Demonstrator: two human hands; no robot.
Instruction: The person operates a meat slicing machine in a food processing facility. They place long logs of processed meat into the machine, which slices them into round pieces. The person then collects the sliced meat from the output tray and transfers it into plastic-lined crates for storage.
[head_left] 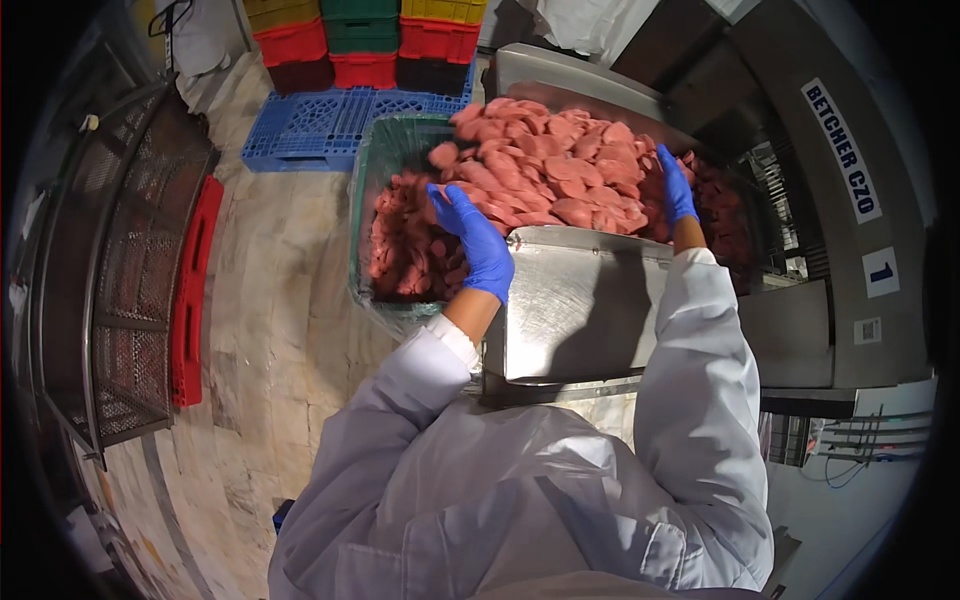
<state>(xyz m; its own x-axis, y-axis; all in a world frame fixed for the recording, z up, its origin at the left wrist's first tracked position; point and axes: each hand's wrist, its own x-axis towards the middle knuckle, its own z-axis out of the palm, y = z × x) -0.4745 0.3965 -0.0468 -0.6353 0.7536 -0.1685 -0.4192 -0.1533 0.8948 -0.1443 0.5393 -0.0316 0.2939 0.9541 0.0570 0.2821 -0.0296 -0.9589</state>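
A large heap of pink, rounded raw meat pieces [560, 165] lies in front of me, above a deep green bin [362, 190] with a clear plastic liner. More meat, darker in shadow, fills the bin below on both sides. My left hand [472, 240], in a blue glove, is against the heap's near left edge with fingers stretched out. At the right edge of the heap my right hand [677, 190], also blue-gloved, is upright and flat, its fingers extended. Neither hand is closed around a piece. Between my forearms is a bare, shiny metal tray [555, 300].
Stacked yellow, red, green and black crates [365, 45] stand on a blue pallet [290, 125] at the far left. A mesh metal cart [135, 260] and a red crate or pallet edge [195, 290] are at left. A steel machine [850, 200] rises close on my right.
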